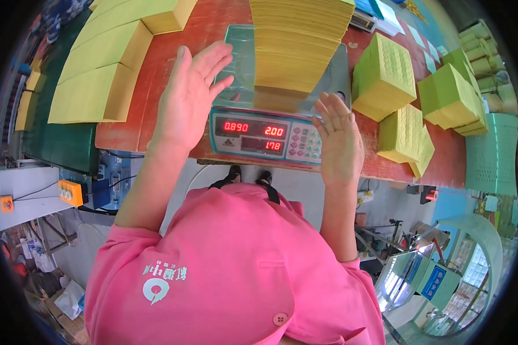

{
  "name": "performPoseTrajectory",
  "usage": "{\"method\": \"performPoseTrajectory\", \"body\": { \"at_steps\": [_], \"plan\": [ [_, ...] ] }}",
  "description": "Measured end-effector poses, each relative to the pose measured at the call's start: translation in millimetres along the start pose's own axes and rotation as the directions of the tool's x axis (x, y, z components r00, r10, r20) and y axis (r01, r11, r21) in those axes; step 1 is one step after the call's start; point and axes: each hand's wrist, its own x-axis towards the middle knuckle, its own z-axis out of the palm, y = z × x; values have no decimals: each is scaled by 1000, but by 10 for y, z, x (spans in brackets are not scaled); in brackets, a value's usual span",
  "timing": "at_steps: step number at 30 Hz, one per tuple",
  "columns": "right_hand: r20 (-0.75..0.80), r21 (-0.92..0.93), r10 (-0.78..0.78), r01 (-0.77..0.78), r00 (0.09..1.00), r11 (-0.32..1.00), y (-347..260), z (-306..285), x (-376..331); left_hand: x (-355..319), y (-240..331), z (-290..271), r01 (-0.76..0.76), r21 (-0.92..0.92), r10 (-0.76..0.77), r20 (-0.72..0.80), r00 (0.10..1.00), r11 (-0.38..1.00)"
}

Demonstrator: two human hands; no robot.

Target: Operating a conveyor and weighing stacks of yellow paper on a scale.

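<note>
Beside stacked yellow paper (296, 49) (flat sheets), open hands (190, 98).

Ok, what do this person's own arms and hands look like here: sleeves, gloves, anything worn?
Both hands are bare: no gloves, rings or watch show on the left hand or the right hand. The forearms are uncovered. Short sleeves of a pink shirt with a white chest emblem and a pink button end near the elbows.

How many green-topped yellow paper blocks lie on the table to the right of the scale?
4 visible: one beside the scale, one below it, one smaller at its right edge, one farther right. Others may be hidden.
</note>
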Motion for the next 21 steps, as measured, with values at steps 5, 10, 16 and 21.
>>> {"method": "performPoseTrajectory", "body": {
  "at_steps": [5, 10, 16, 21],
  "plan": [
    [-63, -9, -12, 11, 998, 1000, 7, 1, 147, 304, 46, -32, -34, 13, 34, -15, 999, 999],
    [-87, -285, -165, 134, 983, 949, -56, 15, 697, 987, -399, -147, 71, -5, -72, -93, 993, 997],
    [-62, -354, -252, 215, 966, 910, 557, 229, 923, 925, -705, 197, 135, -131, -150, -118, 982, 982],
    [-56, -349, -319, 281, 946, 894, 422, 226, 284, 435, -600, 269, 230, -77, -238, -120, 964, 970]
  ]
}}
